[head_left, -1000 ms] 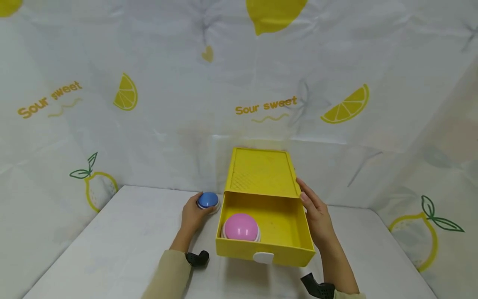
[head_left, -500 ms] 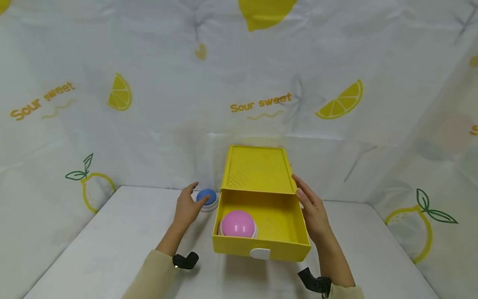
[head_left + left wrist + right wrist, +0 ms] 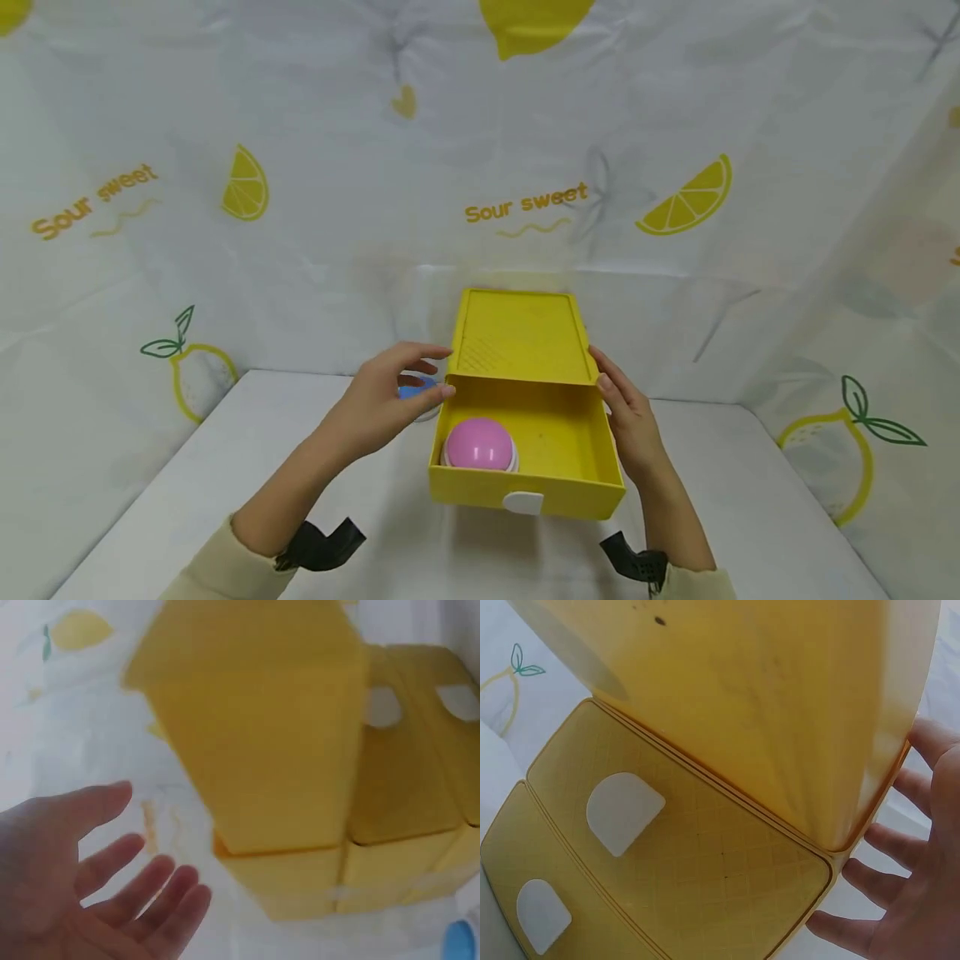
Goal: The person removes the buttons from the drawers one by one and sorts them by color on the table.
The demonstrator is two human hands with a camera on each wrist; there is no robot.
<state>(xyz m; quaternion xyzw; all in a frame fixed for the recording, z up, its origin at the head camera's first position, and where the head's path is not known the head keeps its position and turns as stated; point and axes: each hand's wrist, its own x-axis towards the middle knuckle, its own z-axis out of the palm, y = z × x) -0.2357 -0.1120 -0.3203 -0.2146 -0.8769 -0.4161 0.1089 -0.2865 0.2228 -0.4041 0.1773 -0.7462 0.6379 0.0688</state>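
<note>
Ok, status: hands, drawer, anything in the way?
Left hand beside yellow cabinet, holding nothing; right hand touching its right side. Top drawer pulled out, pink dome inside. Left hand partly blocks view of blue dome.

Solid yellow plastic drawer box [image 3: 521, 329] and white lemon-print cloth [image 3: 330, 208]

The open yellow plastic drawer [image 3: 468, 487] is plain, with a white rounded tab [image 3: 522, 502]. Closed drawer fronts [image 3: 712, 855] carry a tone-on-tone yellow diamond grid and white tabs; the box's yellow top has a crosshatched patch. A glossy pink dome [image 3: 480, 443] has a white rim; the partly hidden blue dome [image 3: 416, 389] has a white base. On the cloth: yellow lemons [image 3: 534, 25], yellow slices [image 3: 686, 204], green leaves [image 3: 160, 347], orange "Sour sweet" lettering [image 3: 527, 203]. The tabletop [image 3: 210, 475] is white, the sleeves [image 3: 228, 571] beige, the wrist-worn devices [image 3: 322, 548] black.
</note>
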